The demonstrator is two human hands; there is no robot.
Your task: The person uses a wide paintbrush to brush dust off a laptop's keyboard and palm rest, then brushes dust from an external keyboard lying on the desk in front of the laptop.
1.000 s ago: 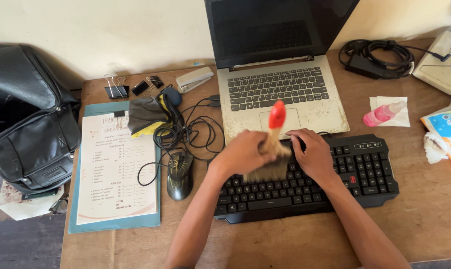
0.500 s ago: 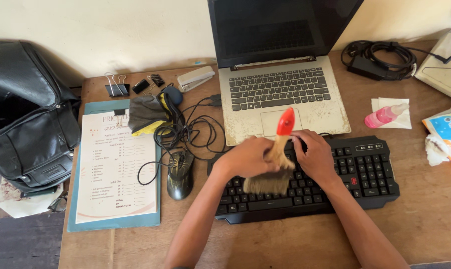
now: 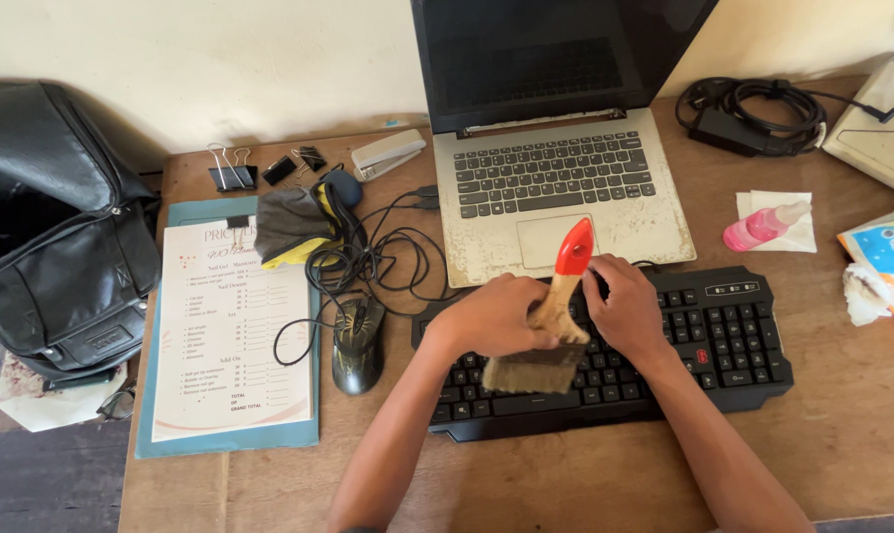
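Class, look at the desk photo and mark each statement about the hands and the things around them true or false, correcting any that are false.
1. The left hand holds a brush. True.
2. The brush bristles rest on the laptop. False: they rest on the black keyboard.
3. The right hand lies on the keyboard. True.
4. The mouse sits right of the keyboard. False: it sits left of it.
5. The pink bottle stands upright. False: it lies on a tissue.
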